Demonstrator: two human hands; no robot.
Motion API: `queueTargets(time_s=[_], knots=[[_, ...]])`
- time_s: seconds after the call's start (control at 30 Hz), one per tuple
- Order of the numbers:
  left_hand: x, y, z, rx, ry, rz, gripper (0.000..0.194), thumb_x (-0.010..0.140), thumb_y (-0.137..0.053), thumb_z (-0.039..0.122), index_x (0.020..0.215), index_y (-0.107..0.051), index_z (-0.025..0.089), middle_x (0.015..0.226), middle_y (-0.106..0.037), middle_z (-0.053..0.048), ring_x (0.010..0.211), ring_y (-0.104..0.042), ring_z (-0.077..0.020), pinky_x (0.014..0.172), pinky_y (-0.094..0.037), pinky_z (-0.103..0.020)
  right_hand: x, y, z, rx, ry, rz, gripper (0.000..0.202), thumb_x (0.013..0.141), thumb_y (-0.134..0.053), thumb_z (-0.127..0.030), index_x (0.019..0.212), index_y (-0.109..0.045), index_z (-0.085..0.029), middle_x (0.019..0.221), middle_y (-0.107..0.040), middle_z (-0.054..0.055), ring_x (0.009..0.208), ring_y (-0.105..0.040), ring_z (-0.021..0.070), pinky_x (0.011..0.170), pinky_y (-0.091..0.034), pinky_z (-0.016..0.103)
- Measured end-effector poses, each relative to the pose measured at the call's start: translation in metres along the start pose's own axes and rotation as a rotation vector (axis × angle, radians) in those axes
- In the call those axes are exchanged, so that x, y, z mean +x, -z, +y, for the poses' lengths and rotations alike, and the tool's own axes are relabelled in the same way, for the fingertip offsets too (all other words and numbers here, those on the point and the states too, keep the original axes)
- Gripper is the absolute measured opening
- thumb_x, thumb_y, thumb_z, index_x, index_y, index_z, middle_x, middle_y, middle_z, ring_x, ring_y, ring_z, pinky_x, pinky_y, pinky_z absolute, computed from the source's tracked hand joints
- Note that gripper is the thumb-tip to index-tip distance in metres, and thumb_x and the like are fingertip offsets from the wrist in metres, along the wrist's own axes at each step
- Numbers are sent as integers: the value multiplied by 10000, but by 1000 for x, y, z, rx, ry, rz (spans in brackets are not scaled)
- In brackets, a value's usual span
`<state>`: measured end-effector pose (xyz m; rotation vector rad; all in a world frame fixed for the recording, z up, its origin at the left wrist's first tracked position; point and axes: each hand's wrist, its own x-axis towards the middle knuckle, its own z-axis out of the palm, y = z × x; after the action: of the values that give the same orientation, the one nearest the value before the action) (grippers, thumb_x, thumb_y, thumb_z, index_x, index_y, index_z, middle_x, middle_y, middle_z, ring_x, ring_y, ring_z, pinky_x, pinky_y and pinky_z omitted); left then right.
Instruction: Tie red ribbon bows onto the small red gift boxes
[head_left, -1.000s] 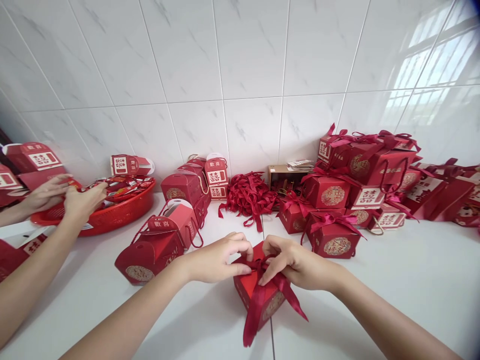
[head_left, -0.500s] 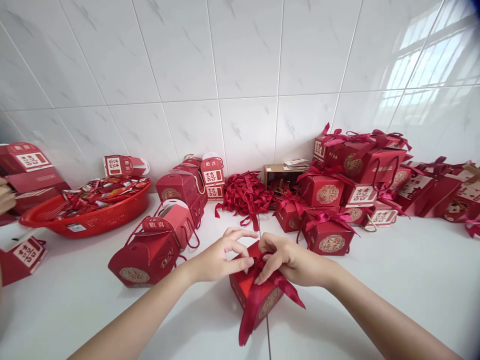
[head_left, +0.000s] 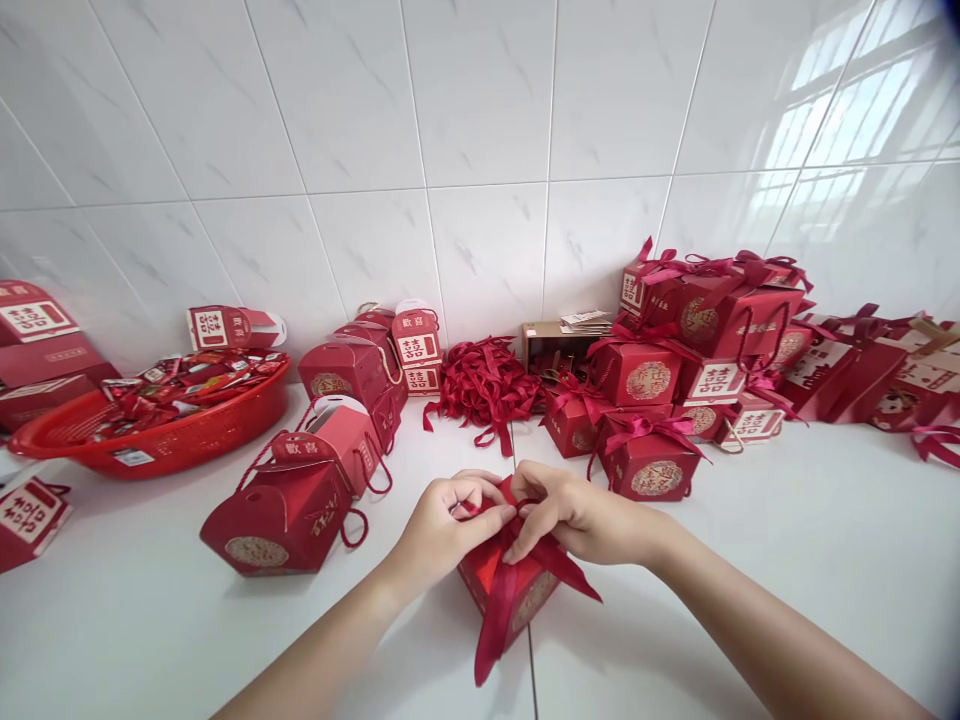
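A red gift box (head_left: pixel 480 580) with a gold round emblem stands on the white table in front of me. A dark red ribbon (head_left: pixel 495 625) lies over its top, one tail hanging down the near side and another pointing right. My left hand (head_left: pixel 454 525) is closed at the top of the box, thumb and fingers pinching the ribbon. From the right, my right hand (head_left: pixel 570 515) grips the ribbon at its crossing, fingers curled. The ribbon's crossing is partly hidden by my fingers.
A red plastic basket (head_left: pixel 247 420) of wrapped sweets stands left. Red boxes (head_left: pixel 281 520) with cord handles are beside it. A heap of loose ribbons (head_left: pixel 491 385) and an open carton (head_left: pixel 544 345) lie at the back. Ribboned boxes (head_left: pixel 649 460) are stacked right, against the tiled wall (head_left: pixel 487 90).
My left hand has closed its fingers from a looser pose onto the ribbon. My right hand keeps its grip. The whole view has shifted slightly.
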<state>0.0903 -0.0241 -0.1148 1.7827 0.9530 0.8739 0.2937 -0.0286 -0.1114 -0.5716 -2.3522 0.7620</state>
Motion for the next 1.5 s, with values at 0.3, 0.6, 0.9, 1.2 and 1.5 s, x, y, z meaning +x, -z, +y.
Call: queueTargets(time_s=[0.3, 0.6, 0.9, 1.2, 1.5], knots=[[-2, -5, 7, 7, 58, 64, 347, 735, -643, 270, 490, -403, 216, 789, -702, -72, 1140, -540, -252, 873, -444, -325, 0, 5, -4, -12, -16, 10, 321, 830, -404, 18, 867, -657, -175, 837, -435, 19, 770, -465, 115, 682, -423, 251], [-2, -8, 5, 80, 20, 76, 424, 728, -651, 311, 467, -330, 219, 811, -722, -71, 1148, -552, -266, 884, -455, -353, -3, 16, -5, 55, -146, 138, 189, 853, -493, -114, 861, -333, -214, 832, -483, -1, 707, -444, 112, 632, -401, 249], [-6, -3, 6, 35, 115, 49, 157, 757, -663, 339, 724, -694, 189, 972, -728, -104, 1231, -509, -275, 885, -482, -355, -5, 19, -5, -66, -152, 100, 179, 864, -493, -133, 1027, -443, -187, 825, -519, 5, 697, -478, 110, 631, -421, 242], [-6, -6, 5, 93, 73, 84, 192, 687, -738, 367, 635, -647, 207, 812, -752, -57, 1135, -589, -274, 1154, -186, -479, -3, 21, -9, -252, -171, -22, 130, 880, -540, -251, 794, -588, -166, 774, -571, 23, 682, -500, 120, 627, -396, 246], [-8, -12, 2, 147, 8, 80, 321, 727, -691, 307, 509, -470, 225, 712, -741, -16, 1123, -608, -281, 1157, -181, -488, -2, 23, -1, -214, -192, 101, 253, 863, -562, -269, 647, -485, -164, 599, -484, -19, 555, -391, 95, 517, -311, 225]])
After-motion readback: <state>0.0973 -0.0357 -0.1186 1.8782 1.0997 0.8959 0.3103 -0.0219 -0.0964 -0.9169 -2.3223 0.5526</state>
